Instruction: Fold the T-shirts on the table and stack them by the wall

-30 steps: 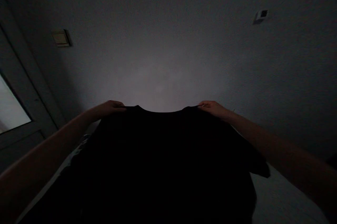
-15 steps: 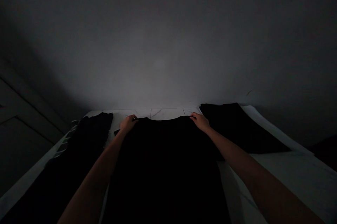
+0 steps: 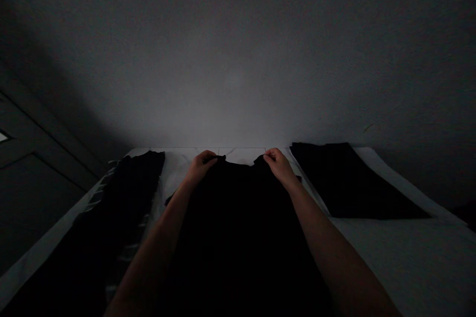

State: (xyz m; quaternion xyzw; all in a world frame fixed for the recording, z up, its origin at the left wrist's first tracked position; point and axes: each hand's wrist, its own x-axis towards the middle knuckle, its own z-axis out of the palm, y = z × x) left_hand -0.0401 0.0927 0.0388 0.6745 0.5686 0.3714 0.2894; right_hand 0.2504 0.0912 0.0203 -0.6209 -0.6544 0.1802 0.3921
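Observation:
A black T-shirt (image 3: 238,218) lies spread down the middle of a white bed (image 3: 401,252), its collar at the far end near the wall. My left hand (image 3: 201,164) pinches the left shoulder seam beside the collar. On the other side of the collar, my right hand (image 3: 278,164) grips the right shoulder seam. Both hands are closed on the fabric and rest low on the bed. The room is very dark, so fabric details are lost.
A dark garment with white stripes (image 3: 111,208) lies along the bed's left side. A folded black garment (image 3: 349,183) sits on the right. A plain wall (image 3: 238,59) rises right behind the bed, and a door frame (image 3: 40,123) stands at left.
The shirt was held up in the air by its shoulders; it has come down flat onto the bed. My hands have moved closer together near the collar, and my view has tilted down.

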